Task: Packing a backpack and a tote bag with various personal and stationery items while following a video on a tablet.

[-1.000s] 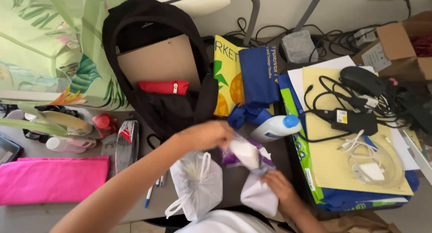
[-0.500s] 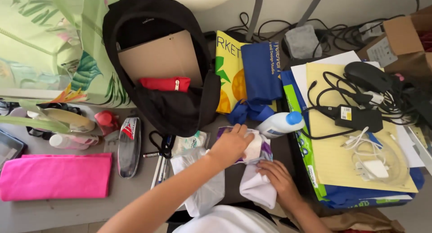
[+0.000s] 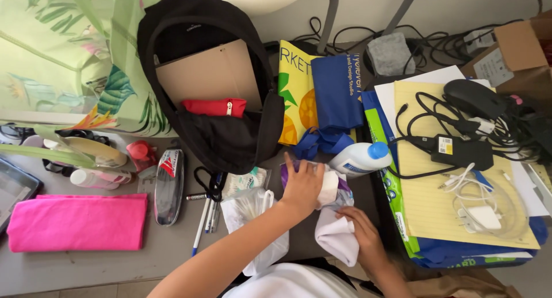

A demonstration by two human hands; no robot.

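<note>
On a cluttered desk, the left hand (image 3: 303, 186) presses flat, fingers spread, on a white and purple packet (image 3: 333, 188) to pin it; the right hand (image 3: 359, 229) closes on a white cloth (image 3: 336, 240) just below; an open black backpack (image 3: 213, 85) stands behind, a white bottle (image 3: 359, 159) beside.

Grey table (image 3: 86, 269), cluttered. Left: folded pink cloth (image 3: 77, 222), dark tray (image 3: 14, 191) at the edge, small bottles (image 3: 95, 177), a long pouch (image 3: 168, 186), pens (image 3: 206, 217). Middle: open black backpack (image 3: 213, 85), wipes pack (image 3: 244, 181), clear drawstring bag (image 3: 253, 223), white cloth (image 3: 336, 240). Beside the backpack, yellow and blue tote bags (image 3: 322, 96). Right: white bottle (image 3: 361, 159) on its side, yellow pad (image 3: 454, 217) on a paper stack, cardboard box (image 3: 512, 50) at the far corner.
</note>
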